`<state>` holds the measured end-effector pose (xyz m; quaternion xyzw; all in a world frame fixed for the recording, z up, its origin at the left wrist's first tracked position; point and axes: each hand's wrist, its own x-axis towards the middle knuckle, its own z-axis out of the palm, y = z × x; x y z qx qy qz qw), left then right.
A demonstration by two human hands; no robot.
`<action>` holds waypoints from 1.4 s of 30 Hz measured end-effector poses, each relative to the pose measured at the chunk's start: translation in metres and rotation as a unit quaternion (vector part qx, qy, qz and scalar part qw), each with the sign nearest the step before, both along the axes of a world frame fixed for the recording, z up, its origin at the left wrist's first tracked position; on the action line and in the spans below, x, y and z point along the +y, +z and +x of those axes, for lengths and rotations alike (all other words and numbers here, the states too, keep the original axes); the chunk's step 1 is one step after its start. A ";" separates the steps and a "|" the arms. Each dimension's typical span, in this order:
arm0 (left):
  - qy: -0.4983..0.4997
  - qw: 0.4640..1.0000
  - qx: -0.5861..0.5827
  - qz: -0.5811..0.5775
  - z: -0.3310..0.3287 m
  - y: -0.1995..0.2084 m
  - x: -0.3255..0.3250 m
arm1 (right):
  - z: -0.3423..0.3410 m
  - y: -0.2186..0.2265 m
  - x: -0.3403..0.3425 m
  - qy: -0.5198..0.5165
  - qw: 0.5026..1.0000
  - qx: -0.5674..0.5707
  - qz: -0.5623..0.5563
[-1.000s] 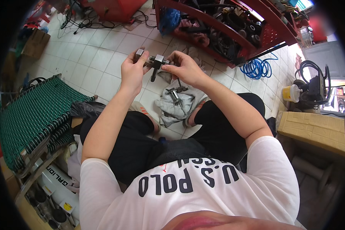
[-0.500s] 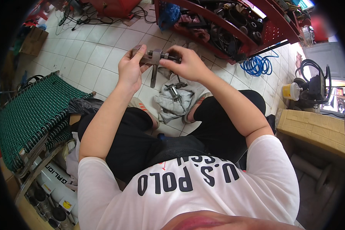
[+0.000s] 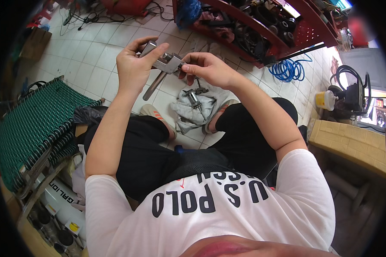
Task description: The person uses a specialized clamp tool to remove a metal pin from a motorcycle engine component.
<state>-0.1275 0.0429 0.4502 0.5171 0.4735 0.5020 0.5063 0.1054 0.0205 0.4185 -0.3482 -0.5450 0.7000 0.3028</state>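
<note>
In front of me, between both hands, is a steel jaw puller (image 3: 172,64) with a block-like body and a long flat arm slanting down toward the floor. My left hand (image 3: 135,64) grips its left end, thumb and fingers closed on the metal. At the other end, my right hand (image 3: 210,70) has its thumb and fingers closed at the puller's small dark end, which they partly cover. Below, between my feet, a grey-white rag (image 3: 183,115) lies on the tiles. A silver cylindrical metal part (image 3: 194,100) and a darker metal piece rest on it.
Ahead stands a red metal shelf (image 3: 240,25) full of dark parts, with a coiled blue hose (image 3: 289,70) beside it. A green woven folding chair (image 3: 38,124) is at my left. A yellowish bench (image 3: 349,145) and white tub (image 3: 325,101) are at my right.
Both hands have tilted the puller, and its arm now slants to the lower left. My left hand has shifted left; the grip of my right hand has turned at the puller's end.
</note>
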 end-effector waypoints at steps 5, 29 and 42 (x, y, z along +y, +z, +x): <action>-0.013 0.996 0.045 0.077 0.000 0.008 -0.007 | -0.005 -0.004 -0.001 -0.019 1.000 0.007 0.021; -0.042 0.998 0.019 0.052 -0.003 0.006 -0.005 | 0.003 0.040 -0.016 0.055 0.997 -0.034 -0.030; -0.034 0.996 0.003 -0.078 -0.005 -0.050 0.009 | -0.005 -0.031 -0.017 -0.004 0.954 0.075 -0.290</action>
